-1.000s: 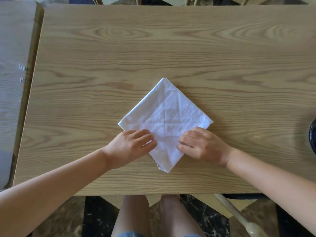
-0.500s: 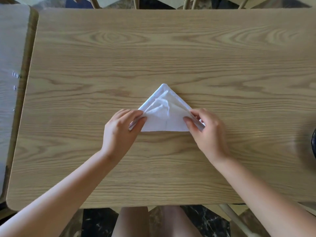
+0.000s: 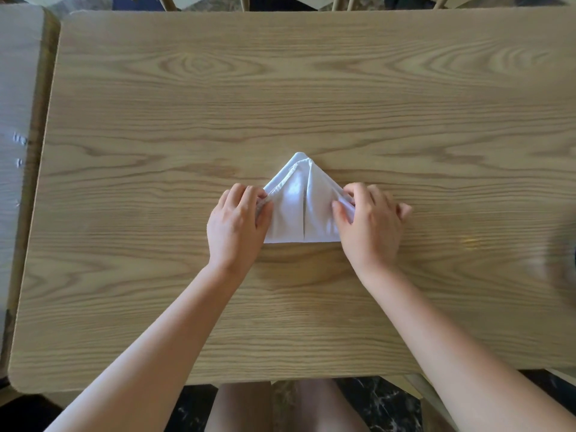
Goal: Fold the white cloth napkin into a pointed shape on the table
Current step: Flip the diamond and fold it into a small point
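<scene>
The white cloth napkin (image 3: 299, 210) lies on the wooden table (image 3: 280, 88) as a triangle, its point facing away from me and its straight base toward me. A crease runs down its middle. My left hand (image 3: 237, 226) pinches the napkin's left corner between thumb and fingers. At the right corner, my right hand (image 3: 371, 222) pinches the cloth the same way. Both outer corners are hidden under my hands.
A second wooden table (image 3: 18, 120) adjoins on the left. A dark blurred object (image 3: 561, 260) sits at the right edge of the table. Chair legs (image 3: 339, 1) show beyond the far edge. My knees are below the near edge.
The napkin went from an open diamond to a triangle with its near corner folded up to the far point. Both hands moved outward to the side corners and now pinch them.
</scene>
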